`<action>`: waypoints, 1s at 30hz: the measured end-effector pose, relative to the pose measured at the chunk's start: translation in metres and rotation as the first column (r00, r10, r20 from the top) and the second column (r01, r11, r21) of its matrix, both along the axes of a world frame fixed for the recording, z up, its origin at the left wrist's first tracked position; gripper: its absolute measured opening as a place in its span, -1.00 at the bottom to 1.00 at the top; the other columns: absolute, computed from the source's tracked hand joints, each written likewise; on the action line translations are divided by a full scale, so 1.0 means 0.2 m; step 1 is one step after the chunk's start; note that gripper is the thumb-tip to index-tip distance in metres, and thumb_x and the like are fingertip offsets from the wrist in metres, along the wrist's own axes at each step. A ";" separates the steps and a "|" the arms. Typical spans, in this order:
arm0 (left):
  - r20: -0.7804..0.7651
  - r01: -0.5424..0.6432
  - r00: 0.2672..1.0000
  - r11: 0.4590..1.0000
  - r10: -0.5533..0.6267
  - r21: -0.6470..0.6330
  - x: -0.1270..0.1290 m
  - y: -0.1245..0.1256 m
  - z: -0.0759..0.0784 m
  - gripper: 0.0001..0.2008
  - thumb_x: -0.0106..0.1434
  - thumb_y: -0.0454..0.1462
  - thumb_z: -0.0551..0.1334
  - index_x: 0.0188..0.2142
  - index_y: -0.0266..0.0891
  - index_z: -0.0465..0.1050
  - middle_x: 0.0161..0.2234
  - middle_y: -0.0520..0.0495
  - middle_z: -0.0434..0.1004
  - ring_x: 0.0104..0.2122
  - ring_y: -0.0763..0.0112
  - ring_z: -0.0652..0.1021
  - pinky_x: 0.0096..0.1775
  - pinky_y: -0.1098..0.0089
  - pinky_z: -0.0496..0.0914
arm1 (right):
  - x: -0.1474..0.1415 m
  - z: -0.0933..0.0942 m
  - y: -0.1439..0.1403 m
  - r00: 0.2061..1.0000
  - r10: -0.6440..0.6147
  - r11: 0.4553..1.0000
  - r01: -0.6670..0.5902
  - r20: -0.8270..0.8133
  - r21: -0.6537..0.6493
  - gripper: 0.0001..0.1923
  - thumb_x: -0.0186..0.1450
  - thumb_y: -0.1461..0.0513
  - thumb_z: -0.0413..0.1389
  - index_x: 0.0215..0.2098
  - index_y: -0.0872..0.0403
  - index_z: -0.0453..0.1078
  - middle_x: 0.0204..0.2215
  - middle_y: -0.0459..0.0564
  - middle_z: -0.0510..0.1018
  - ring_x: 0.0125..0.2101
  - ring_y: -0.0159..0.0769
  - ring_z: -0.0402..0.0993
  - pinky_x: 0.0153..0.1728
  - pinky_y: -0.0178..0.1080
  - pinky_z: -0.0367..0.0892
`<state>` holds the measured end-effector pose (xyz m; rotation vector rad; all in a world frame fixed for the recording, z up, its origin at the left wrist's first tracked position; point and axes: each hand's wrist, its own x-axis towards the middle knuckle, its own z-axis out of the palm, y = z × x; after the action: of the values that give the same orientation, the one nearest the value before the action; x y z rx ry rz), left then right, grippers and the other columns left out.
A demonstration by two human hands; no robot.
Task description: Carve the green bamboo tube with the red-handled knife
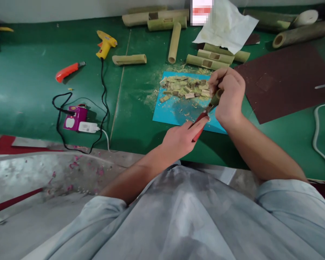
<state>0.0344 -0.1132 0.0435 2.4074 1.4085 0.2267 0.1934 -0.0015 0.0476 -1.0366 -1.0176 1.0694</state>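
Observation:
My left hand (180, 139) is closed around the red handles of a tool that looks like pliers (200, 121). The metal end of the pliers meets the near end of a short green bamboo tube (216, 99). My right hand (230, 92) grips that tube, and its fingers hide part of it. Below both hands lies a blue sheet (168, 115), strewn with shavings and a pile of small cut bamboo pieces (189, 88).
Bamboo tubes (174, 43), some with notches, lie behind the sheet. At left are a yellow glue gun (105, 45), an orange utility knife (69, 71) and a purple power adapter (75, 117) with cables. A dark brown board (287, 83) is at right, near white paper (227, 27).

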 end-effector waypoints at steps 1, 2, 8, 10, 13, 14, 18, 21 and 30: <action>0.038 -0.005 0.999 1.000 0.005 -0.002 0.00 -0.01 -0.01 -0.45 0.49 -0.30 0.12 0.43 -0.02 0.30 -0.09 -0.10 0.65 -0.24 0.31 0.66 -0.24 0.39 0.53 | -0.01 0.00 -0.01 1.000 -0.019 0.999 0.019 -0.005 0.027 -0.71 0.35 0.27 0.07 -0.55 -0.05 0.36 -0.63 -0.12 0.25 -0.59 -0.33 0.09 -0.52 -0.17 0.05; 0.092 -0.005 0.996 1.000 0.005 0.000 0.00 -0.01 -0.02 -0.47 0.50 -0.28 0.14 0.42 -0.05 0.30 -0.08 -0.11 0.65 -0.21 0.30 0.66 -0.19 0.36 0.56 | -0.01 -0.01 -0.02 0.999 -0.029 0.998 0.029 -0.014 0.056 -0.71 0.36 0.24 0.09 -0.54 -0.06 0.36 -0.61 -0.12 0.27 -0.58 -0.32 0.12 -0.50 -0.17 0.09; 0.403 -0.021 0.915 0.999 0.007 0.028 0.00 0.00 -0.04 -0.49 0.45 -0.15 0.27 0.34 -0.19 0.37 -0.03 -0.19 0.62 -0.10 0.23 0.64 -0.04 0.25 0.61 | 0.00 -0.02 -0.02 0.998 -0.064 0.992 0.064 0.001 0.113 -0.71 0.36 0.23 0.07 -0.54 -0.07 0.37 -0.64 -0.12 0.23 -0.60 -0.30 0.06 -0.51 -0.14 -0.01; 0.463 -0.037 0.886 0.999 0.027 0.012 0.00 0.02 -0.05 -0.52 0.44 -0.21 0.24 0.31 -0.20 0.39 -0.01 -0.19 0.63 -0.09 0.24 0.64 0.00 0.23 0.61 | 0.01 -0.02 -0.01 0.997 -0.072 0.992 0.068 0.034 0.102 -0.72 0.35 0.22 0.08 -0.53 -0.08 0.34 -0.63 -0.11 0.24 -0.59 -0.30 0.09 -0.50 -0.13 0.00; 0.533 -0.053 0.845 0.999 0.052 -0.013 -0.01 0.04 -0.06 -0.53 0.41 -0.34 0.15 0.28 -0.23 0.43 0.10 -0.20 0.66 0.00 0.25 0.65 0.13 0.20 0.58 | 0.01 -0.02 -0.01 0.996 -0.078 0.991 0.073 0.046 0.112 -0.75 0.32 0.20 0.11 -0.54 -0.09 0.33 -0.63 -0.12 0.24 -0.60 -0.30 0.10 -0.51 -0.14 -0.04; 0.538 -0.060 0.840 0.998 0.067 -0.030 -0.01 0.05 -0.06 -0.52 0.40 -0.36 0.14 0.29 -0.23 0.44 0.14 -0.20 0.66 0.03 0.24 0.66 0.16 0.20 0.57 | 0.01 -0.01 -0.01 0.996 -0.079 0.990 0.073 0.043 0.125 -0.76 0.30 0.22 0.11 -0.54 -0.09 0.34 -0.64 -0.13 0.25 -0.61 -0.31 0.10 -0.52 -0.14 -0.05; 0.371 -0.132 0.913 0.983 0.171 -0.128 0.00 0.04 -0.04 -0.49 0.45 -0.28 0.17 0.37 -0.10 0.42 0.02 -0.15 0.72 -0.05 0.22 0.70 0.05 0.22 0.60 | 0.00 0.00 -0.02 0.997 -0.060 0.984 0.050 0.057 0.170 -0.78 0.24 0.32 0.07 -0.52 -0.09 0.38 -0.67 -0.15 0.30 -0.64 -0.33 0.12 -0.56 -0.18 0.01; 0.106 -0.189 0.973 0.972 0.204 -0.137 0.04 0.04 0.00 -0.48 0.52 -0.17 0.14 0.43 0.01 0.36 -0.14 -0.13 0.73 -0.21 0.20 0.71 -0.16 0.26 0.59 | 0.00 0.00 -0.01 0.997 -0.060 0.984 0.050 0.052 0.174 -0.78 0.17 0.36 0.04 -0.53 -0.06 0.40 -0.71 -0.18 0.27 -0.67 -0.37 0.09 -0.60 -0.21 0.01; -0.036 -0.153 0.988 0.981 0.149 -0.119 0.08 0.09 0.03 -0.46 0.54 -0.17 0.09 0.47 0.00 0.30 -0.18 -0.17 0.72 -0.28 0.14 0.69 -0.25 0.22 0.57 | -0.02 0.04 0.01 0.997 -0.064 0.994 0.060 0.035 0.091 -0.69 0.15 0.45 0.00 -0.61 -0.01 0.37 -0.77 -0.22 0.14 -0.74 -0.43 0.03 -0.63 -0.21 -0.05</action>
<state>0.0504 -0.0958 0.0492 2.2169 1.5722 0.1414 0.1898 0.0012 0.0559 -1.0119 -1.0481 0.9482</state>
